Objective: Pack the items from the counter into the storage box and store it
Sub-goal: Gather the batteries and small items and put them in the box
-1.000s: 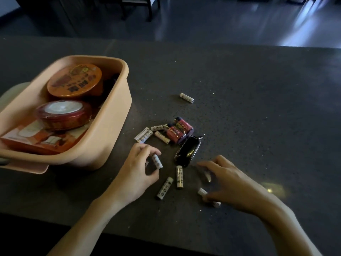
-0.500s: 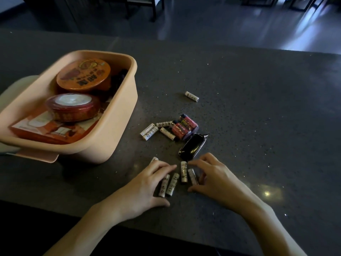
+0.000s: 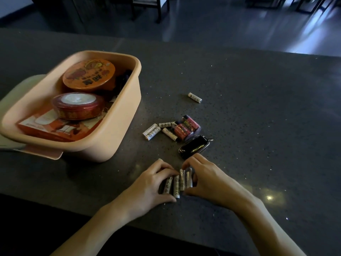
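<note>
Several white batteries (image 3: 178,182) lie side by side on the dark counter near its front edge, pressed together between my left hand (image 3: 150,183) and my right hand (image 3: 208,177). Both hands cup the bunch from either side. Farther back lie more loose white batteries (image 3: 152,131), a red battery pack (image 3: 186,127) and a black key fob (image 3: 194,147). One lone battery (image 3: 194,97) rests farther away. The peach storage box (image 3: 127,115) stands open at the left, holding an orange round tin (image 3: 88,74), a red tape roll (image 3: 78,106) and a red packet (image 3: 55,128).
A pale lid (image 3: 16,89) lies under and behind the box at the left edge. The dark speckled counter (image 3: 258,117) stretches to the right and back. Chair legs (image 3: 158,10) stand on the floor beyond it.
My hands have swept the scattered near batteries toward each other into one tight bunch. The view has shifted slightly; the box and the far items have not moved.
</note>
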